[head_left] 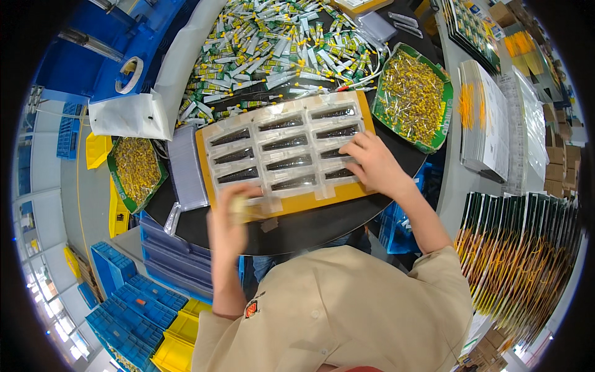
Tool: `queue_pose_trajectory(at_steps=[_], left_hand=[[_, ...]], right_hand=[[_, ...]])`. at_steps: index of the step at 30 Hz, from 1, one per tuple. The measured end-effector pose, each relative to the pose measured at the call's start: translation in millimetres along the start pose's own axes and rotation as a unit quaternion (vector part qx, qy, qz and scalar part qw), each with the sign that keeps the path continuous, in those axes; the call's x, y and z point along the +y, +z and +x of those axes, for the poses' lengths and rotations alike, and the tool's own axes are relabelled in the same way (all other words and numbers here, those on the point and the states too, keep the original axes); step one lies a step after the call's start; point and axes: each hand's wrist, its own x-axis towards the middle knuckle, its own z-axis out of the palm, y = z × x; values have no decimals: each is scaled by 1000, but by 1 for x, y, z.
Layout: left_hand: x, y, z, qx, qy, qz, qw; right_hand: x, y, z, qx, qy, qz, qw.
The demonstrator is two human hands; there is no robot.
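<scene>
Eleven black pieces (285, 142) visible, two green trays (444, 129) (132, 203), two hands (379, 164) (228, 230).

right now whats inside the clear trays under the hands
Dark tapered pieces show; the right hand partly covers some; the left hand hides anything at the lower-left corner.

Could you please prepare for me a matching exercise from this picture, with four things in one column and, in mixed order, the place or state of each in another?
Things
1. Right hand
2. Left hand
3. Pile of small tubes
4. Stack of clear plastic pieces

Places and states
A. Beyond the far edge of the yellow-brown board
B. Blurred, at the near left corner of the board
C. Close beside the left edge of the board
D. Fingers at the right-hand column of compartments

Pairs: 1-D, 2-B, 3-A, 4-C
</scene>
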Motion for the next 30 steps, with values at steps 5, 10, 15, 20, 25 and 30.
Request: queue_pose_trajectory(at_steps=[5,10,15,20,25,30], left_hand=[[-87,-112,-6,236,-102,253,933],[-182,-115,-2,120,-220,451,857],[-197,-85,-3,158,-108,396,898],[-173,-85,6,236,-52,270,932],[-136,-79,52,327,41,233,915],[-96,-13,159,194,169,140,956]], right_hand=[[46,9,90,46,37,1,998],[103,53,166,4,58,-154,986],[108,60,170,-40,96,-141,985],[89,12,131,95,114,177,973],[84,-21,74,-58,180,151,970],[81,9,102,-36,15,14,999]])
